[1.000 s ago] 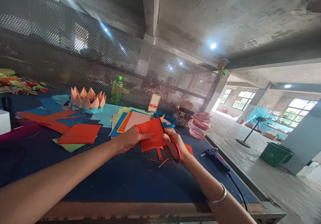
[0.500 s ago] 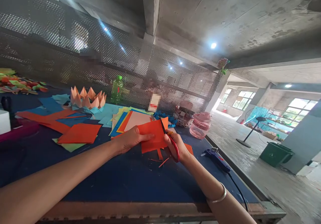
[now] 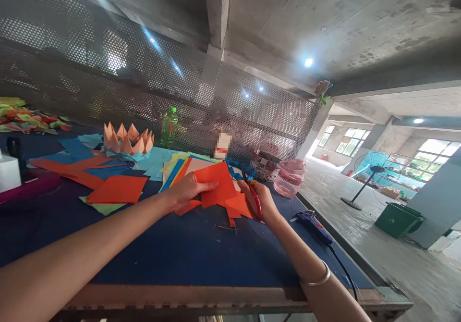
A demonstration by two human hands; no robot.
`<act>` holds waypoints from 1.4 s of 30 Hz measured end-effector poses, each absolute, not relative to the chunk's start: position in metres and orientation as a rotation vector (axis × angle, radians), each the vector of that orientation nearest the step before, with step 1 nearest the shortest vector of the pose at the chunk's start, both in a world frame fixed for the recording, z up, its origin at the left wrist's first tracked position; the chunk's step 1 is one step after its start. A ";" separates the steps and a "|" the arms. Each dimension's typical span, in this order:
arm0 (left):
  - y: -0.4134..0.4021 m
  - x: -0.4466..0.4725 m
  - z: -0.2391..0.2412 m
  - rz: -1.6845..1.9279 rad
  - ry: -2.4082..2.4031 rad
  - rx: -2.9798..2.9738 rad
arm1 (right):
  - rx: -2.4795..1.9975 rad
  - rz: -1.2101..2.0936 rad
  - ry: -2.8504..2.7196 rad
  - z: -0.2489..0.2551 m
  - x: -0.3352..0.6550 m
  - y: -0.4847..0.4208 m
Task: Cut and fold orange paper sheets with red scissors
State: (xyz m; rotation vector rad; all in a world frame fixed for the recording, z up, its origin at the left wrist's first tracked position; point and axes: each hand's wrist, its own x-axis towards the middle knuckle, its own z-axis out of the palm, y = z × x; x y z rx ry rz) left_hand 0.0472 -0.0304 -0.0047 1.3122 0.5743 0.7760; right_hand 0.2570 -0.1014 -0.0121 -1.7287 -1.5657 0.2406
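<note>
My left hand (image 3: 185, 192) pinches an orange paper sheet (image 3: 216, 185) above the blue table (image 3: 173, 250), thumb lying on top. My right hand (image 3: 261, 199) is closed round red-handled scissors (image 3: 252, 192), whose blades point up and away just right of the sheet. A smaller cut orange piece (image 3: 237, 205) lies below the sheet beside my right hand. Thin orange scraps (image 3: 226, 227) lie on the table under my hands.
A stack of coloured sheets (image 3: 180, 168) lies behind my hands, and loose orange squares (image 3: 117, 189) to the left. Folded paper crowns (image 3: 126, 139), a green bottle (image 3: 169, 126), a pink jar (image 3: 288, 178) and a blue glue gun (image 3: 313, 221) stand around. A perforated metal screen (image 3: 144, 86) backs the table.
The scissors have gone through the sheet and now sit to its right. A cut orange piece has dropped beside my right hand. Both hands rose a little.
</note>
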 end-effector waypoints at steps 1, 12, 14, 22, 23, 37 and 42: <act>-0.028 0.045 -0.002 0.815 0.614 1.301 | -1.817 0.151 -1.581 -0.009 0.263 -0.100; -0.001 0.026 0.008 0.831 0.859 1.337 | -2.546 -0.146 -1.762 -0.008 0.312 -0.097; 0.000 0.022 0.010 0.762 0.889 1.396 | -2.541 -0.139 -1.773 -0.007 0.312 -0.098; 0.024 0.001 0.009 0.421 0.998 1.856 | -2.217 -0.163 -1.900 -0.007 0.294 -0.098; 0.026 0.000 0.007 0.331 1.006 1.907 | -2.140 -0.156 -1.939 -0.008 0.291 -0.097; 0.031 0.011 -0.007 0.200 1.404 2.371 | -1.925 -0.052 -2.024 -0.030 0.285 -0.086; 0.031 0.012 -0.008 0.170 1.359 2.348 | -1.939 -0.046 -2.025 -0.032 0.287 -0.084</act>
